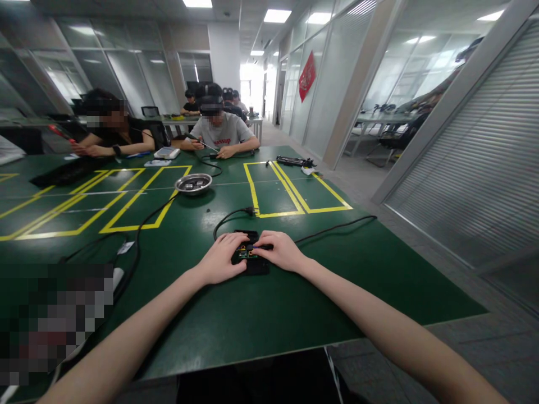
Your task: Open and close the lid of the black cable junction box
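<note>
An opened black plastic case (pixel 257 268) lies on the green table in front of me, with a small green circuit board (pixel 243 255) showing inside it. My left hand (pixel 219 259) grips the case from its left side, thumb at the near edge and fingers over the far part. From the right, my right hand (pixel 281 251) reaches over the board with thumb and forefinger pinched together. What sits in that pinch is too small to tell. A black cord with a plug (pixel 251 211) curves beyond the case. Another black cable (pixel 337 227) runs off to the right.
A metal bowl (pixel 206 182) with small parts stands ahead to the left. Yellow tape outlines (pixel 281 215) mark the green table (pixel 328 303). A black folded tripod-like object (pixel 295 161) lies at the far edge. Two people (pixel 223 132) work across the table. Cables lie at left.
</note>
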`<state>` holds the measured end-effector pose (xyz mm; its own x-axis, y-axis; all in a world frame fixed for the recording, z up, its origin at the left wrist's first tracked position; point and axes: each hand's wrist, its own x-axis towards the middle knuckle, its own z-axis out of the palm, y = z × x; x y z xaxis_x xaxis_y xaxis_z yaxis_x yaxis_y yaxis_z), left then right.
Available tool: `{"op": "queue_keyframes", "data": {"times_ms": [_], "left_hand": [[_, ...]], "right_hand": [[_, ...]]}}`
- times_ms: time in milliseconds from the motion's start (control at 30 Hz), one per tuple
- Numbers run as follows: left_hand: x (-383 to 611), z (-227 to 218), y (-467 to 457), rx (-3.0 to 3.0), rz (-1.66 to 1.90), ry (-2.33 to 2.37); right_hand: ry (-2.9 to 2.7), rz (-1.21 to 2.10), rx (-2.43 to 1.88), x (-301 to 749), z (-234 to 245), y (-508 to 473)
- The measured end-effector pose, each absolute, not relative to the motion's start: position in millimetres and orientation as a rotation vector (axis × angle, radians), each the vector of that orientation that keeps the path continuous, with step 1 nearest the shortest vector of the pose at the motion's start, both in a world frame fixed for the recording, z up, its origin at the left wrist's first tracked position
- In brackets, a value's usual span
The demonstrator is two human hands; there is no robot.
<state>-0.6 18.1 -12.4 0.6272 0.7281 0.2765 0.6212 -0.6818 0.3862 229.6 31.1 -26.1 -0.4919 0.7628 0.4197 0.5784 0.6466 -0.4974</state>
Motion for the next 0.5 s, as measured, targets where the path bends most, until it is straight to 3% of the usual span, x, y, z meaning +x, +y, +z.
{"op": "queue_keyframes", "data": {"times_ms": [500], "left_hand": [[6.9, -19.5, 9.0, 2.553, 0.718, 1.247]], "right_hand": [[-2.218, 0.409, -1.088, 229.6, -28.6, 30.3]]}}
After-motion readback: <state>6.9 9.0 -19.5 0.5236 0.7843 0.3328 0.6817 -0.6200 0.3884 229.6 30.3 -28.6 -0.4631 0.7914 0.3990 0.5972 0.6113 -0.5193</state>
